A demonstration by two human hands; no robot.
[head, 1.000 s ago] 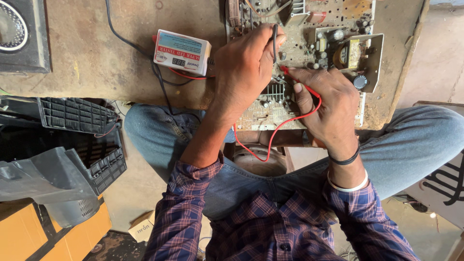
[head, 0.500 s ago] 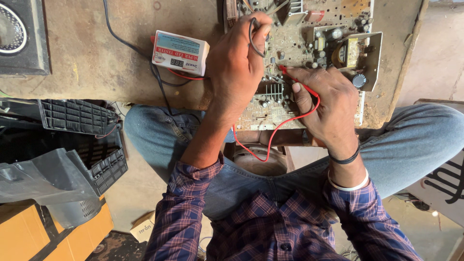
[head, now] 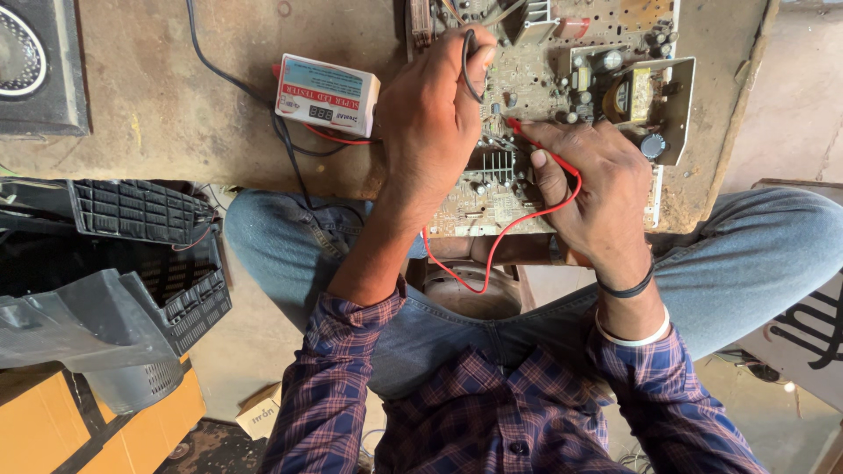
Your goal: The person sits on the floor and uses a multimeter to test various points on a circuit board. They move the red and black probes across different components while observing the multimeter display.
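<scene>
Speaker [head: 26,61] top left, dark, round grille cut by the frame edge. Below it, black plastic casing [head: 132,254], ribbed and vented, with a grey shell [head: 79,325] lying against it and an orange box [head: 53,421] underneath at the bottom corner. Moving right along the worn bench [head: 176,105]: white tester [head: 327,95], small and boxy, red and blue label, small display on its face, black cable [head: 233,75] snaking up from it and a red lead tucked under its lower edge. Next, left hand [head: 435,123], closed, fingers pinched on a black probe [head: 467,61] held down against the upper part of the board [head: 536,114]. Board itself propped at the bench edge over the knees, crowded with parts, black heatsink [head: 496,164] between the two hands, a yellow-wound transformer [head: 634,95] in a metal frame further right. Right hand [head: 593,180] just beside the left, nearly touching, closed on a red probe [head: 531,140], tip angled up and left onto the board near the heatsink. Red wire [head: 500,237] looping from that probe down past the board's lower edge and back up behind the left wrist. Black band and white band on the right wrist. Plaid sleeves and blue jeans filling the lower frame, knees spread under the bench.
</scene>
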